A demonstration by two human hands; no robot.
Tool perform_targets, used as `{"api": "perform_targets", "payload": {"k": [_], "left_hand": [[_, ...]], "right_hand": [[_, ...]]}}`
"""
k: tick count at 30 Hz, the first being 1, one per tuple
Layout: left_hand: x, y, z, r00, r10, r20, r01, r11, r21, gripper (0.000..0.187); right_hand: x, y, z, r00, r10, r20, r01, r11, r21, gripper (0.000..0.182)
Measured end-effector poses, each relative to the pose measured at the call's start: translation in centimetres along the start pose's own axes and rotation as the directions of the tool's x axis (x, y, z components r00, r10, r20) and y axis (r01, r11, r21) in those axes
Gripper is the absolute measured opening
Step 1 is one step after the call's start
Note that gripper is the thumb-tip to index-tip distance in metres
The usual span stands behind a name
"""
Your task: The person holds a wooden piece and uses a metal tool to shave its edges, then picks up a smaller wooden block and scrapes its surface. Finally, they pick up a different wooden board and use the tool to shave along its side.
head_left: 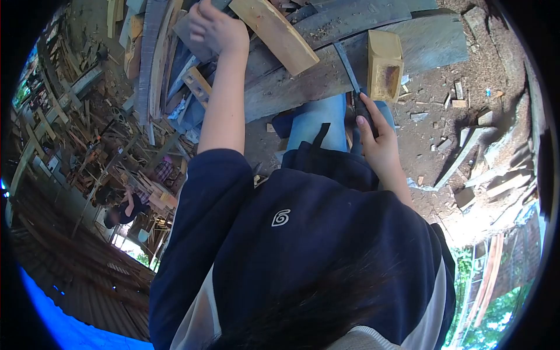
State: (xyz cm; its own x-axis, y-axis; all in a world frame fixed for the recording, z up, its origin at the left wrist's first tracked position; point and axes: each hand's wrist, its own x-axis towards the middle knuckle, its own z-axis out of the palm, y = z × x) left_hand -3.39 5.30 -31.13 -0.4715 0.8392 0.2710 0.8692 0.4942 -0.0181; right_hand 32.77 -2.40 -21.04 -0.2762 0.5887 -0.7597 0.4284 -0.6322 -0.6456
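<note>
My right hand is closed round the dark handle of a chisel. Its long, narrow grey blade points up and away, over a weathered board across my knees. Just right of the blade sits a yellowish wood block with a rectangular hollow in its near end. My left hand is raised at the top left, over grey wood pieces, its fingers curled in. What they hold, if anything, is hidden. Between my hands, a pale, slightly curved plank rests on the boards.
Left of my arm lie long stacked boards and a notched wood piece. Wood scraps and chips litter the ground at right, beside larger offcuts. Farther left, another person is among heaped timber.
</note>
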Motion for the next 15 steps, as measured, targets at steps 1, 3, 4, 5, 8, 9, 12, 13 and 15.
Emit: {"api": "perform_targets", "payload": {"k": [1, 3, 4, 5, 8, 9, 12, 13, 15], "left_hand": [[0.5, -0.1, 1.1, 0.994, 0.108, -0.014, -0.106, 0.992, 0.073, 0.062], [1.2, 0.7, 2.8, 0.994, 0.079, 0.072, -0.091, 0.978, 0.189, 0.056], [1.4, 1.1, 3.4, 0.988, 0.042, 0.15, -0.086, 0.949, 0.303, 0.051], [1.5, 1.1, 3.8, 0.987, 0.043, 0.154, -0.088, 0.949, 0.302, 0.051], [1.4, 1.2, 3.4, 0.975, 0.122, 0.188, -0.182, 0.918, 0.351, 0.051], [1.5, 1.5, 3.1, 0.965, 0.091, 0.246, -0.177, 0.918, 0.355, 0.051], [1.8, 1.9, 2.8, 0.949, 0.061, 0.309, -0.173, 0.92, 0.352, 0.052], [1.8, 1.9, 2.8, 0.946, 0.057, 0.32, -0.173, 0.922, 0.346, 0.052], [1.7, 1.6, 3.2, 0.948, 0.06, 0.311, -0.175, 0.918, 0.355, 0.052]], "right_hand": [[0.0, -0.1, -0.1, 1.0, 0.017, 0.006, -0.017, 1.0, 0.009, 0.044], [0.0, -0.3, -0.2, 0.999, 0.039, 0.013, -0.039, 0.999, 0.017, 0.044], [0.0, -0.3, -0.2, 0.999, 0.049, 0.011, -0.049, 0.999, 0.005, 0.044], [0.1, -0.3, -0.2, 0.998, 0.059, 0.01, -0.059, 0.998, -0.007, 0.044], [0.1, -1.1, 0.0, 0.986, 0.163, 0.033, -0.162, 0.987, -0.022, 0.044], [0.2, -0.5, 0.2, 0.987, 0.16, 0.032, -0.159, 0.987, -0.024, 0.044], [0.4, 1.1, 1.2, 0.99, -0.133, -0.044, 0.128, 0.986, -0.11, 0.045], [0.5, 1.0, 1.3, 0.991, -0.13, -0.037, 0.126, 0.987, -0.1, 0.044], [0.4, 0.4, 1.3, 0.991, -0.126, -0.034, 0.122, 0.988, -0.09, 0.044]]}}
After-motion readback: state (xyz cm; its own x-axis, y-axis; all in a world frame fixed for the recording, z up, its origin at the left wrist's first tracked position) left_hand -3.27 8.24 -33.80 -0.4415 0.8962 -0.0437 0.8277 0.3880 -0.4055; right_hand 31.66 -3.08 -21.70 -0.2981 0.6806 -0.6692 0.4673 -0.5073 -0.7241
